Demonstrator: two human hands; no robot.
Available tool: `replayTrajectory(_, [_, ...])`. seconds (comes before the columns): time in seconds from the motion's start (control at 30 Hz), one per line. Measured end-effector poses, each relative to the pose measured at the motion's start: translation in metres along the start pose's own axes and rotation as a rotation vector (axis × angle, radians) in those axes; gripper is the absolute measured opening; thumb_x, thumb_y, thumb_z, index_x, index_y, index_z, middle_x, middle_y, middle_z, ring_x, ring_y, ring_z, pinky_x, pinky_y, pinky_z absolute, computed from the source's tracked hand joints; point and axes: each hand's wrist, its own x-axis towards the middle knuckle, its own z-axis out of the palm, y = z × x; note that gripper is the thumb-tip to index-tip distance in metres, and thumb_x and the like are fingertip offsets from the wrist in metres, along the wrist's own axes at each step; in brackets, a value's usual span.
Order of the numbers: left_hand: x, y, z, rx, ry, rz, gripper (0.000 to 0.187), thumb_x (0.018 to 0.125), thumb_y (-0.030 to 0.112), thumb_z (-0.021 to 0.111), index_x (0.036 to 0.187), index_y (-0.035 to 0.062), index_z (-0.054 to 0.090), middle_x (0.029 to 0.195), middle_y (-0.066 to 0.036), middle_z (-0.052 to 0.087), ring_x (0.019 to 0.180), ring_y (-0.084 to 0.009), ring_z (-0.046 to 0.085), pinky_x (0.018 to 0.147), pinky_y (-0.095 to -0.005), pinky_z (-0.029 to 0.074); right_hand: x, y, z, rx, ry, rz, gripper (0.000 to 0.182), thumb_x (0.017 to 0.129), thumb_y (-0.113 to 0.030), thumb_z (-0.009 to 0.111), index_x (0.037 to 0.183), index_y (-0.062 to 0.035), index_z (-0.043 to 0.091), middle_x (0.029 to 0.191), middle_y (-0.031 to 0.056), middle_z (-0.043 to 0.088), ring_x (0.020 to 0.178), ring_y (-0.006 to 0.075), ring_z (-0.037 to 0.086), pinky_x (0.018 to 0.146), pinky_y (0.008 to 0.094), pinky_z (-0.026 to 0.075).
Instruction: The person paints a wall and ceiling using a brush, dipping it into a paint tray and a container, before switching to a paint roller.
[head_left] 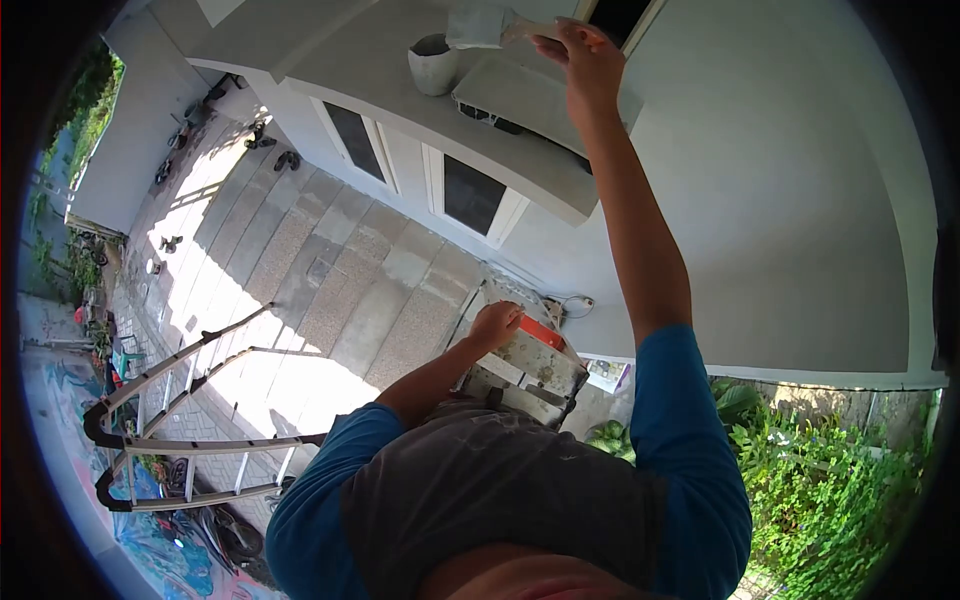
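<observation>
Dark grey and blue cloth is worn by the person, the grey on the body and the blue on the sleeves (690, 410). Left hand (497, 325): held low in front of the body, fingers curled, just beside an orange-red item (542, 333); whether its grip is closed on anything cannot be told. Below that hand, a pale, spotted platform (520, 357) is seen, partly hidden by the body. Right hand (592, 65): raised at full reach, its grip clamped on the handle of a brush (490, 27), by which the broad, whitish head is held out to the left, above a grey ledge (380, 92). On the ledge, a white pot (433, 70) is stood just beside the brush head, its dark interior partly seen; next to it, a flat pale panel (530, 95) is placed. To the left, a jointed metal ladder (215, 443) with black hinges is set. Under the ledge, two dark-paned windows (470, 190) are framed in white. Farther down, a paved floor (335, 265) is crossed by bright sunlight, and dark footwear (287, 160) is left upon it. At the right, green plants (825, 500) are massed below the grey wall (780, 220).
</observation>
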Motion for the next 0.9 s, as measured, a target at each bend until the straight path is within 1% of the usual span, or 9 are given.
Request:
replayTrajectory(0.03, [0.0, 0.0, 0.0, -0.008, 0.004, -0.016, 0.018, 0.091, 0.024, 0.068, 0.092, 0.0055, 0.067, 0.084, -0.012, 0.071, 0.082, -0.0343, 0.068, 0.073, -0.0466, 0.054, 0.019, 0.006, 0.019, -0.071, -0.056, -0.087, 0.015, 0.091, -0.01, 0.066, 0.082, 0.0018, 0.068, 0.073, 0.0104, 0.067, 0.075, 0.0285, 0.074, 0.066, 0.0363, 0.059])
replayTrajectory(0.1, [-0.001, -0.001, 0.003, -0.03, 0.046, -0.008, 0.019, 0.091, 0.024, 0.068, 0.091, 0.0052, 0.067, 0.084, -0.012, 0.07, 0.081, -0.0348, 0.068, 0.072, -0.047, 0.053, 0.059, 0.041, 0.049, -0.084, -0.143, -0.177, 0.021, 0.094, -0.02, 0.071, 0.089, 0.0, 0.071, 0.068, 0.0074, 0.067, 0.063, 0.0162, 0.066, 0.056, 0.0314, 0.055])
replayTrajectory(0.13, [-0.002, -0.002, 0.005, -0.056, 0.074, 0.001, 0.019, 0.091, 0.024, 0.069, 0.089, 0.0049, 0.067, 0.083, -0.013, 0.07, 0.08, -0.0353, 0.068, 0.072, -0.0473, 0.053, 0.072, 0.05, 0.057, -0.078, -0.155, -0.179, 0.021, 0.094, -0.02, 0.071, 0.089, 0.0, 0.071, 0.068, 0.0074, 0.067, 0.063, 0.0162, 0.066, 0.056, 0.0314, 0.055])
replayTrajectory(0.2, [-0.002, -0.003, 0.005, -0.052, 0.071, -0.017, 0.019, 0.091, 0.024, 0.069, 0.088, 0.005, 0.067, 0.083, -0.013, 0.069, 0.08, -0.0357, 0.068, 0.073, -0.0476, 0.053, 0.091, 0.065, 0.073, -0.684, -0.257, -0.373, 0.025, 0.092, -0.024, 0.07, 0.083, -0.0005, 0.07, 0.068, 0.0099, 0.067, 0.063, 0.0194, 0.066, 0.057, 0.0367, 0.054])
replayTrajectory(0.43, [-0.003, -0.004, 0.005, -0.049, 0.05, -0.053, 0.02, 0.09, 0.025, 0.068, 0.087, 0.0053, 0.067, 0.08, -0.012, 0.068, 0.08, -0.0366, 0.066, 0.075, -0.0486, 0.052, 0.133, 0.129, 0.096, -1.031, -0.341, -0.437, 0.028, 0.089, -0.026, 0.067, 0.078, -0.0009, 0.068, 0.072, 0.0163, 0.065, 0.071, 0.0296, 0.067, 0.067, 0.0411, 0.054])
replayTrajectory(0.5, [-0.002, -0.006, 0.006, -0.046, 0.033, -0.047, 0.02, 0.09, 0.026, 0.068, 0.088, 0.0057, 0.067, 0.081, -0.012, 0.068, 0.081, -0.0367, 0.066, 0.076, -0.0488, 0.052, 0.133, 0.135, 0.102, -1.107, -0.267, -0.595, 0.019, 0.09, -0.018, 0.067, 0.082, -0.001, 0.068, 0.075, 0.0184, 0.063, 0.074, 0.0341, 0.065, 0.066, 0.0429, 0.053])
replayTrajectory(0.63, [-0.004, -0.006, 0.009, -0.056, 0.039, -0.044, 0.02, 0.09, 0.026, 0.068, 0.088, 0.0061, 0.067, 0.081, -0.012, 0.068, 0.083, -0.0366, 0.066, 0.076, -0.0488, 0.052, 0.12, 0.122, 0.117, -1.076, -0.316, -0.518, 0.019, 0.083, -0.016, 0.065, 0.071, -0.0022, 0.066, 0.067, 0.0144, 0.067, 0.069, 0.032, 0.071, 0.067, 0.0418, 0.058])
replayTrajectory(0.7, [-0.003, -0.003, 0.004, -0.036, 0.005, -0.077, 0.02, 0.09, 0.026, 0.068, 0.089, 0.006, 0.067, 0.08, -0.013, 0.068, 0.082, -0.0367, 0.067, 0.076, -0.0487, 0.052, 0.111, 0.099, 0.123, -0.997, -0.33, -0.424, 0.019, 0.077, -0.02, 0.064, 0.066, -0.0039, 0.064, 0.069, 0.0195, 0.066, 0.067, 0.0366, 0.067, 0.068, 0.0465, 0.056])
replayTrajectory(0.9, [-0.002, -0.002, 0.002, -0.047, -0.021, -0.066, 0.022, 0.09, 0.025, 0.068, 0.097, 0.0047, 0.071, 0.091, -0.015, 0.071, 0.087, -0.0369, 0.068, 0.076, -0.0475, 0.054, 0.112, 0.113, 0.14, -1.075, -0.358, -0.179, 0.02, 0.085, -0.018, 0.065, 0.075, -0.0002, 0.064, 0.077, 0.0203, 0.068, 0.077, 0.0353, 0.07, 0.074, 0.0463, 0.057])
